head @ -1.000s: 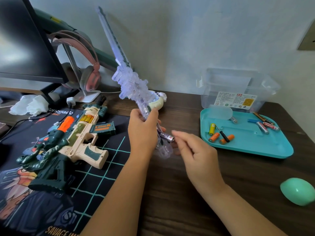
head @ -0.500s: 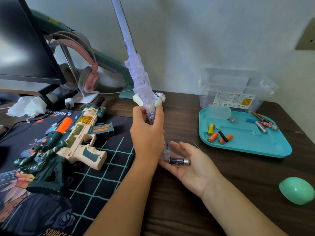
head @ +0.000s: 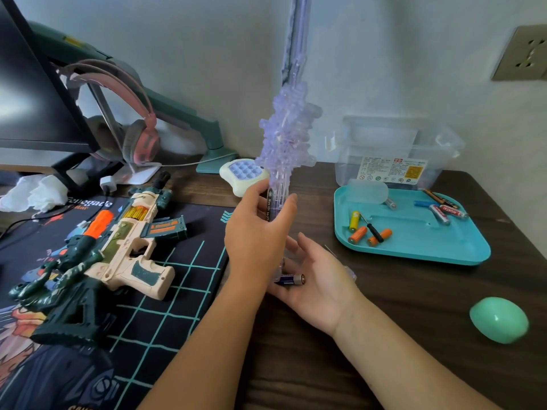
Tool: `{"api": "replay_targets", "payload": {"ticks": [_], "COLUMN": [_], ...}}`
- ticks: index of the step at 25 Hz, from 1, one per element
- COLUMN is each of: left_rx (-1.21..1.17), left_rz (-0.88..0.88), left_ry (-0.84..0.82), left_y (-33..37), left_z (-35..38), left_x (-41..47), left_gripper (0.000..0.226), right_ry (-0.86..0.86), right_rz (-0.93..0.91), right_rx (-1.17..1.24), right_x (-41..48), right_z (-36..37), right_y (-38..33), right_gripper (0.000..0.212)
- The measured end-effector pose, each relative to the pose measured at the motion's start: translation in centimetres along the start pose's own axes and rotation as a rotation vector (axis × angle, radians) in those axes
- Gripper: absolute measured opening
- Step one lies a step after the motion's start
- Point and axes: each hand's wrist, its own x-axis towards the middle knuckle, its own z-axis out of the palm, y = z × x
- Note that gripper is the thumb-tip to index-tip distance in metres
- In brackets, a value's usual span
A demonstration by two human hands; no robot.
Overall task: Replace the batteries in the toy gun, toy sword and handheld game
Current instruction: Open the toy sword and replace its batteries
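**Head view.** The toy sword (head: 285, 137), which leaned with its blade to the left a second ago, is now held upright at the centre of the desk (head: 414, 306), handle end down. The battery (head: 291, 280), pinched at the handle by the right hand (head: 319, 279) a second ago, is now laid across that hand's palm. One cell is therefore judged to be out. A second dark cell (head: 270, 207) is seen inside the handle, so removal is judged unfinished.

The left hand (head: 257, 235) is wrapped round the handle, with fingers and thumb curled against it. The right hand is held palm up with fingers straight, directly below the handle end, and nothing is gripped.

The toy gun (head: 118, 250) is laid on the desk mat (head: 177, 291) at the left. The handheld game (head: 242, 176) is placed just behind the sword. Loose batteries and a small screwdriver (head: 373, 230) are kept in the teal tray (head: 429, 247) at the right.
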Motion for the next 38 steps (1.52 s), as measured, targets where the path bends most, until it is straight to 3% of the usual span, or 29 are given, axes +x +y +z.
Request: {"api": "replay_targets", "payload": {"ticks": [6,12,18,21,23,27,30,31,34,36,38], "left_rx": [0.050,-0.026,-0.078,-0.122,-0.146,-0.259,-0.323,-0.352,-0.416,-0.414,-0.409], "left_rz": [0.013,0.022,0.047,0.030,-0.004,-0.103,-0.143,-0.165,-0.234,-0.259,-0.274], "left_ry": [0.003,-0.029,-0.033,-0.049,-0.042,-0.050,-0.077,-0.092,-0.144,-0.173,-0.196], "left_y": [0.0,0.2,0.6,0.4,0.5,0.9,1.2,1.2,1.3,1.1,0.9], "left_z": [0.1,-0.2,-0.7,-0.5,-0.4,-0.3,-0.2,0.0,0.7,1.0,1.2], "left_x": [0.3,0.2,0.1,0.2,0.0,-0.2,-0.3,-0.4,-0.7,-0.9,-0.9], "left_gripper": [0.037,0.017,0.016,0.005,0.015,0.016,0.010,0.011,0.011,0.013,0.016], "right_ry": [-0.032,-0.029,0.011,0.095,0.157,0.178,0.244,0.349,0.783,0.804,0.776], "right_rz": [0.000,0.018,-0.019,-0.078,-0.121,-0.204,-0.420,-0.535,-0.812,-0.813,-0.756], "right_rx": [0.013,0.061,0.049,-0.068,-0.119,-0.006,0.031,-0.110,-1.000,-1.333,-1.474], "right_x": [0.5,0.5,0.1,0.0,-0.1,-0.7,-1.4,-1.4,-0.9,-0.2,0.5], "right_z": [-0.6,-0.7,-0.6,-0.6,-0.4,-0.4,-0.7,-1.2,-3.6,-5.0,-5.9], "right_y": [-0.1,-0.2,-0.3,-0.7,-1.3,-3.3,-6.3,-7.6,-10.8,-11.8,-12.0], "right_gripper": [0.038,0.035,0.026,0.025,0.026,0.025,0.022,0.021,0.020,0.022,0.024]}}
